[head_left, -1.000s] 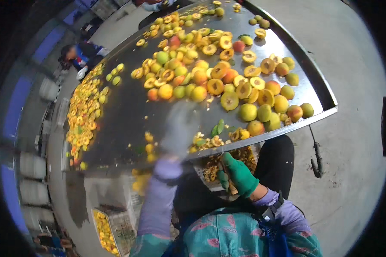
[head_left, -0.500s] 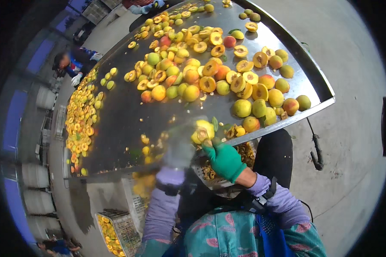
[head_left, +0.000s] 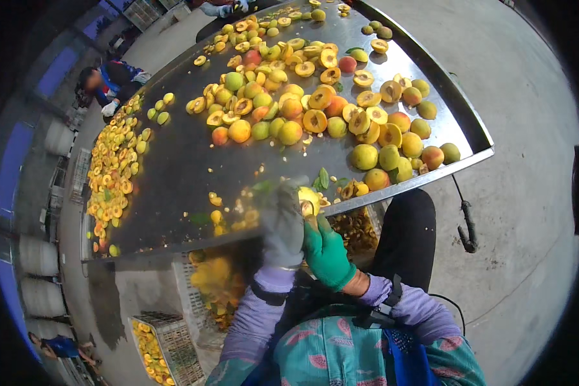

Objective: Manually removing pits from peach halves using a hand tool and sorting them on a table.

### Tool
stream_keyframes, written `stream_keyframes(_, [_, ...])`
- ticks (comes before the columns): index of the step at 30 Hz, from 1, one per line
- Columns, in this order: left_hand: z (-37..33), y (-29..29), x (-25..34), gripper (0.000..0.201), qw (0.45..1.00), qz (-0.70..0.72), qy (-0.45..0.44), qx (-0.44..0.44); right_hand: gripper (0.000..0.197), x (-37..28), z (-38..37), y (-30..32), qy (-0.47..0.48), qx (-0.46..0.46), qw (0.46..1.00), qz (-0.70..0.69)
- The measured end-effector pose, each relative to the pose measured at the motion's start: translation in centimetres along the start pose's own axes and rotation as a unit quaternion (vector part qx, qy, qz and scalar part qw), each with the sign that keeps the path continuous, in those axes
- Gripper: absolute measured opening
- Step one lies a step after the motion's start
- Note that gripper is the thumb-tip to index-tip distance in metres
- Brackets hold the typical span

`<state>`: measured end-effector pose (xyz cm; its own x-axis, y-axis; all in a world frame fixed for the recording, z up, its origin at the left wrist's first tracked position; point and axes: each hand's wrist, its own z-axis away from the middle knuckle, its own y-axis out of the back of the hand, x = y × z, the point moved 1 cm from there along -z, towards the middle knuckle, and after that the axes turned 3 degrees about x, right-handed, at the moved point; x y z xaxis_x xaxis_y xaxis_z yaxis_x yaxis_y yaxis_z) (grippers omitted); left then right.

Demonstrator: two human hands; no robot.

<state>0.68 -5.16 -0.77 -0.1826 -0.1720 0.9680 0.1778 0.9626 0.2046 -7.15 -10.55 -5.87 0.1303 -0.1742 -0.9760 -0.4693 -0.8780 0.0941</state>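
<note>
Head view: the halved fruit (head_left: 309,198) sits just above the near edge of the metal table (head_left: 180,167), at the place where the two hands meet. From the right hand (head_left: 330,256), in a green glove, it lies up and slightly to the left, just beyond the fingertips. From the left hand (head_left: 282,225), in a greyish glove, it lies up and to the right, against the side of the glove. Neither hand is clearly nearer; both seem to touch it, the left along its side and the right at its lower edge. Being roughly round, the fruit shows no plain long axis. The right fingers point up and leftward at its lower part.

The right fingers are bunched rather than spread, with a small brownish patch (head_left: 311,221) by their tips; whether they pinch anything I cannot tell. The left hand is blurred, so how firmly it is closed on the fruit is hidden.

Green leaves (head_left: 323,177) lie on the table just beyond the fruit, and the main heap of fruit (head_left: 289,109) spreads farther off. Beneath the table edge, to the right of the held fruit, brown pieces (head_left: 356,233) show below the hands' working spot.
</note>
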Motion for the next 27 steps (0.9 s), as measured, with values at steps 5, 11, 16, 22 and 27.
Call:
stream_keyframes(5, [0.6,0.5,-0.7,0.023,0.999,-0.020,-0.005,0.041,0.025,-0.3,0.4,-0.8,0.001,0.020,1.000,0.009])
stream_keyframes(11, [-0.5,2.9,-3.1,0.024,0.992,0.069,-0.103,-0.037,0.021,-0.3,-0.8,-0.4,0.019,-0.145,0.989,0.037])
stream_keyframes(16, [-1.7,3.3,-1.9,0.023,0.936,0.340,-0.030,-0.089,0.038,0.4,-0.2,-2.2,0.309,0.022,0.930,0.196])
stream_keyframes(22, [-0.4,2.5,0.7,0.026,0.997,0.059,-0.027,0.052,0.043,-1.5,-0.8,-2.0,0.176,-0.022,0.968,0.181])
stream_keyframes(27, [0.1,2.0,-0.3,0.021,0.992,0.089,-0.049,0.071,0.033,-0.5,-0.4,-2.2,0.062,-0.055,0.996,0.045])
